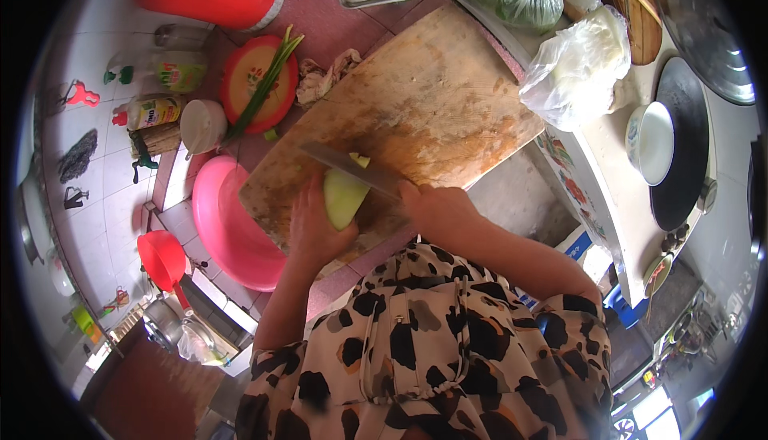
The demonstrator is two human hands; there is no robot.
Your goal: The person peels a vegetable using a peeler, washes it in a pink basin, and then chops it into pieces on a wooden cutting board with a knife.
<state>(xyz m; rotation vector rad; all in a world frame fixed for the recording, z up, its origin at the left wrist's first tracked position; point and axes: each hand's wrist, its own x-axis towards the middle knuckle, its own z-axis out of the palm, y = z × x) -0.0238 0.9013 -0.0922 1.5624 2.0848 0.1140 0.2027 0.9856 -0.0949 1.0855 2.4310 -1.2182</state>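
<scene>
On a worn wooden cutting board (444, 98) lies a pale green piece of vegetable (343, 197), its kind not certain. My left hand (318, 224) holds it from the left and near side, fingers along one edge and thumb at the near end. In my right hand (435, 209) is the handle of a kitchen knife (354, 164), its blade reaching left across the far edge of the vegetable. A small cut chunk (360, 160) rests at the far side of the blade. Whether the edge is in the flesh cannot be told.
Left of the board are a pink plastic basin (210, 218), a white cup (204, 125) and a red-rimmed plate (288, 89) with green stalks (264, 86). A crumpled cloth (327, 77) touches the far-left edge. At right are a plastic bag (576, 68), a white bowl (654, 143) and a black wok (684, 188).
</scene>
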